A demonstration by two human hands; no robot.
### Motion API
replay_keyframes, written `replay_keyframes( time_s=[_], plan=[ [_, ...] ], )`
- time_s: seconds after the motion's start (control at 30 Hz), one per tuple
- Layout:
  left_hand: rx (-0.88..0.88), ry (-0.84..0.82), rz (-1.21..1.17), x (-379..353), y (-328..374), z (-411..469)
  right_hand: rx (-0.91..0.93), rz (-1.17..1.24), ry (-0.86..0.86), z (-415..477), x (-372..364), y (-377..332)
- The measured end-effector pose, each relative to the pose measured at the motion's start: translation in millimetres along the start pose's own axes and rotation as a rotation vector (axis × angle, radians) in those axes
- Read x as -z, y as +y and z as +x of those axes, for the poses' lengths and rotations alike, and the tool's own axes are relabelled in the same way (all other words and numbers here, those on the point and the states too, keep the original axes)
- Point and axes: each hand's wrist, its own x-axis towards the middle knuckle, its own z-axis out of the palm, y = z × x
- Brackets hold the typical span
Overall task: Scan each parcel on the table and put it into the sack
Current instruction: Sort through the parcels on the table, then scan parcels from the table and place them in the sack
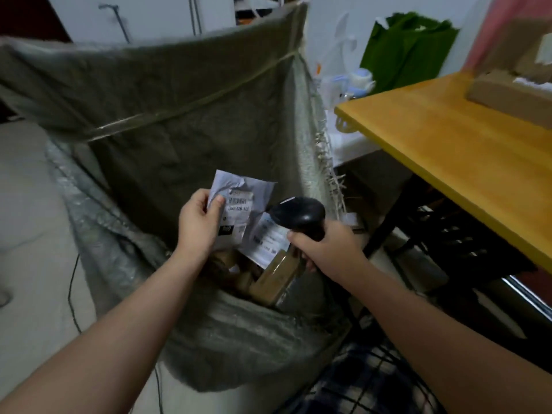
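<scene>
Over the open grey woven sack point(179, 121), the left hand point(198, 224) grips a white mailer parcel point(236, 204); the right hand point(324, 245) clasps a black handheld scanner point(301, 212); brown boxes point(513, 85) await on the yellow wooden counter point(448, 150).

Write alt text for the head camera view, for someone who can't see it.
Over an open grey-green woven sack, a person's left hand holds a small white labelled parcel while the right hand grips a black handheld scanner aimed toward it. Brown boxes and another labelled parcel already lie in the sack; more cardboard boxes sit on the yellow wooden table at right.
</scene>
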Motion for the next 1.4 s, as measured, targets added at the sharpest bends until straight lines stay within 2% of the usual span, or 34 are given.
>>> replay_keyframes(
  time_s=[0.23, 0.33, 0.4, 0.47, 0.57, 0.83, 1.07, 1.4],
  plan=[
    [-0.038, 0.019, 0.124, 5, -34, 38, -0.013, -0.038, -0.059, 38, -36, 2],
    [-0.036, 0.037, 0.34, 1, -56, 42, -0.024, -0.054, -0.055, 45, -42, 7],
    [0.005, -0.12, 0.64, -7, -74, 42, -0.051, -0.044, -0.049, 47, -46, 14],
    [0.063, -0.282, 0.797, -16, -79, 40, -0.078, -0.026, -0.045, 46, -47, 20],
    [0.012, -0.315, 0.757, -32, -66, 36, -0.086, -0.003, -0.021, 41, -43, 22],
    [-0.319, -0.339, 0.52, -69, 17, 6, -0.058, 0.137, 0.141, 13, 18, 2],
    [-0.639, -0.425, 0.405, -124, 129, -48, -0.068, 0.322, 0.387, -62, 129, -6],
    [-0.968, -0.748, 0.233, -257, 282, -185, -0.156, 0.371, 0.869, -228, 310, 19]
  ],
)
